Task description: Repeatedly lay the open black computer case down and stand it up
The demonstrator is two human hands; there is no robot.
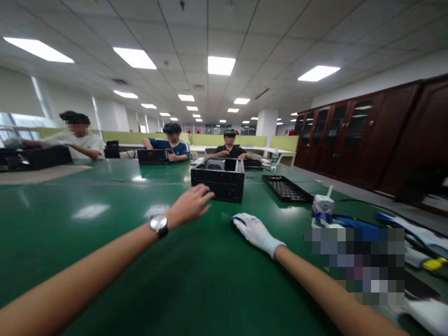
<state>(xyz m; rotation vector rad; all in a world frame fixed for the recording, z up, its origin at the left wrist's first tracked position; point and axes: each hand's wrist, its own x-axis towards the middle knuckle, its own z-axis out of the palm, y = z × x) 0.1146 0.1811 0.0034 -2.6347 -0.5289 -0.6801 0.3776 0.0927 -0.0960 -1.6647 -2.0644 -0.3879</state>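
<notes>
My left hand (191, 203) is bare, with a wristwatch (159, 225) on the wrist. Its fingers are apart and hold nothing; the fingertips overlap the lower left front of a black computer case (224, 184), and contact is unclear. That case stands on the green table (140, 270) with its top uncovered, a grey metal box (214, 164) showing inside. To the right and nearer me, my right hand (255, 232) wears a white glove with blue at the fingers. It is low over the tabletop, back up, fingers loosely extended, with no object visible in it.
A black perforated panel (287, 189) lies right of the case. Farther right are a white-and-blue carton (322, 205), blue items (360, 226), cables and a blurred patch. Across the table several people sit by black cases (154, 156). A bottle (275, 157) stands beyond the panel.
</notes>
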